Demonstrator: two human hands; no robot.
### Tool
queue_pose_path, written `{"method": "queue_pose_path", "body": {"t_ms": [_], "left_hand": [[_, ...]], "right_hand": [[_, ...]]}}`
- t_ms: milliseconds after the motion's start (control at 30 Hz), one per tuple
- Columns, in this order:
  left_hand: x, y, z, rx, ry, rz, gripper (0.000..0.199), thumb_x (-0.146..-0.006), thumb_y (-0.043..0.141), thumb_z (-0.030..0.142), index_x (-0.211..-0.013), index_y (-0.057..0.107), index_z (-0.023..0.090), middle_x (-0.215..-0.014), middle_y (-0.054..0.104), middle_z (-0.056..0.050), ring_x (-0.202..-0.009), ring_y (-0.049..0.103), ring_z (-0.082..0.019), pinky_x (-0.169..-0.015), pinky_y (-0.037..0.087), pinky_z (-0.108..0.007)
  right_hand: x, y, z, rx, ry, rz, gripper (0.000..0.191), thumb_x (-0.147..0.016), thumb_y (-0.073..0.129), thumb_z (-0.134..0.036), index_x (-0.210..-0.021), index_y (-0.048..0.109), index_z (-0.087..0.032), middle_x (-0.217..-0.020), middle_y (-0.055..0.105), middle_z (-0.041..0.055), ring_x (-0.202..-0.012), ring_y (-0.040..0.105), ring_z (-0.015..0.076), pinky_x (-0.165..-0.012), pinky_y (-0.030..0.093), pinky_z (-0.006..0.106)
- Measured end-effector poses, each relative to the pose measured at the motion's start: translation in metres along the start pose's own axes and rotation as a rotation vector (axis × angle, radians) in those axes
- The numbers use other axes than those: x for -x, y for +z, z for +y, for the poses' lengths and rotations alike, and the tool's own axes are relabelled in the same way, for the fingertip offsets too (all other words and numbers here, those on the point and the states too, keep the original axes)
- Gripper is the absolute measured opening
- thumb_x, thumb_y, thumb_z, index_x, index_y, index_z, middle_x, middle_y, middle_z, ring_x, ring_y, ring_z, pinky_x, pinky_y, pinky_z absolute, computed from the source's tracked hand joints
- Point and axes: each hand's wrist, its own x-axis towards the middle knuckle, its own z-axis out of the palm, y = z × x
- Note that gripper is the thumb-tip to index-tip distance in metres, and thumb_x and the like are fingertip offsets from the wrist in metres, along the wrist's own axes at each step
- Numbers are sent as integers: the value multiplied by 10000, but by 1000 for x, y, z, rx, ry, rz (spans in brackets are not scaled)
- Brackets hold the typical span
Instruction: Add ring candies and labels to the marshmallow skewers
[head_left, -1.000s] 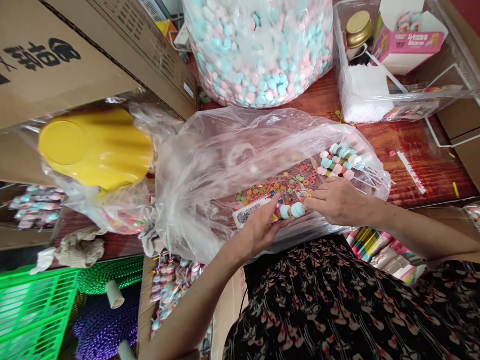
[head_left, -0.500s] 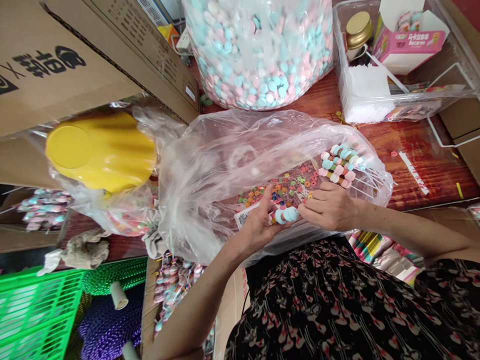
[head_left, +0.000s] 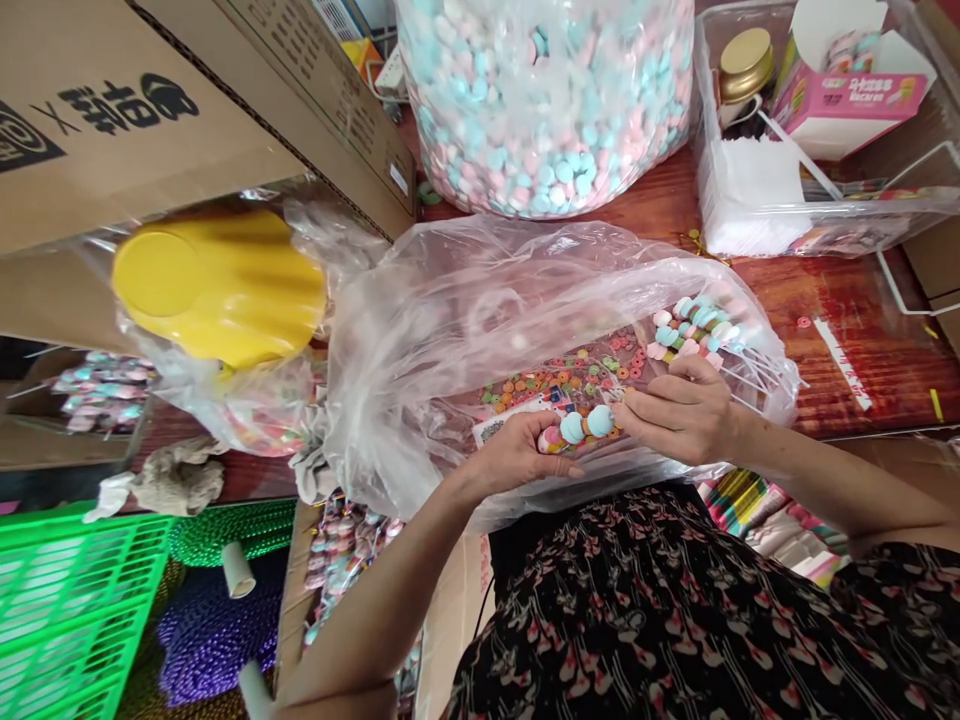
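My left hand is closed around the pink end of a candy skewer. Puffy blue marshmallow-like pieces alternate with small rings along it. At the skewer's right end, my right hand pinches with its fingertips, which hide what lies between them. Beneath both hands spreads a clear plastic bag, with loose coloured candy rings lying in its opening. Beyond my right hand rests a pile of finished-looking skewers with white sticks. A printed card is partly covered by my left hand.
A big clear bag of pastel candies stands at the back. To its right is a clear plastic bin holding a pink box. On the left are a yellow bowl, a cardboard box and a green crate.
The camera view has shifted slightly. My right hand has drawn a little to the right, and my left thumb and fingers have closed lower around the skewer, showing more of its blue pieces.
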Motion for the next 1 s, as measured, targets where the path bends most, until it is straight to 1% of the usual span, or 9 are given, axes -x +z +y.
{"method": "queue_pose_path", "body": {"t_ms": [133, 233, 367, 533, 633, 733, 833, 933, 1000], "left_hand": [[-1, 4, 3, 87, -2, -3, 470, -573, 894, 330, -932, 654, 145, -742, 562, 48, -707, 482, -112, -686, 409, -228], [-2, 5, 1, 43, 54, 40, 461, -578, 894, 359, -918, 661, 153, -782, 599, 37, -738, 519, -123, -723, 432, -237], [-5, 2, -7, -230, 127, 209, 382, -638, 849, 428, -825, 651, 159, -740, 594, 39, -691, 501, -112, -660, 409, -221], [-8, 0, -13, -625, 218, 443, 357, -712, 774, 489, -743, 605, 176, -662, 568, 42, -611, 470, -102, -587, 340, -217], [-7, 1, -16, -819, 277, 534, 324, -792, 701, 484, -749, 600, 178, -672, 589, 7, -612, 509, -126, -589, 337, -241], [-7, 2, -20, -943, 323, 555, 326, -824, 665, 497, -796, 612, 177, -735, 630, -39, -673, 568, -167, -621, 370, -265], [-6, 3, -24, -982, 318, 562, 310, -841, 648, 488, -809, 604, 182, -758, 641, -50, -701, 589, -183, -636, 382, -271], [-5, 3, -22, -914, 265, 544, 276, -824, 675, 452, -827, 598, 187, -735, 623, -23, -669, 567, -163, -622, 368, -260], [-4, 3, -19, -797, 224, 516, 283, -805, 698, 450, -809, 597, 186, -690, 589, 6, -633, 532, -140, -613, 362, -253]], "right_hand": [[0, 2, 0, 10, -4, 11, 83, -911, 635, -156, -889, 684, -219, -831, 709, -28, -734, 510, 113, -668, 298, 329], [-1, 6, -2, 16, -10, 3, 95, -905, 633, -141, -865, 680, -213, -784, 690, -24, -718, 497, 116, -663, 279, 330], [-4, 7, -4, -53, -8, -116, 147, -919, 591, -143, -794, 654, -185, -668, 617, -15, -660, 436, 128, -655, 255, 334], [-8, 6, -4, -144, 70, -232, 203, -921, 526, -140, -750, 630, -171, -639, 579, -1, -632, 385, 143, -655, 222, 342], [-8, 8, -5, -147, 127, -275, 216, -891, 498, -103, -722, 613, -170, -625, 572, 7, -623, 381, 145, -659, 207, 344], [-8, 10, -7, -142, 212, -285, 201, -879, 500, -108, -728, 616, -169, -625, 578, 13, -622, 396, 150, -662, 210, 340], [-7, 13, -8, -139, 287, -285, 193, -883, 510, -120, -725, 612, -165, -622, 574, 15, -628, 408, 151, -650, 206, 333], [-6, 16, -9, -124, 286, -224, 193, -901, 507, -124, -755, 626, -166, -627, 569, 10, -636, 408, 149, -646, 208, 334], [-5, 16, -9, -87, 252, -182, 191, -921, 513, -150, -784, 644, -177, -629, 565, 6, -638, 396, 150, -645, 215, 339]]}}
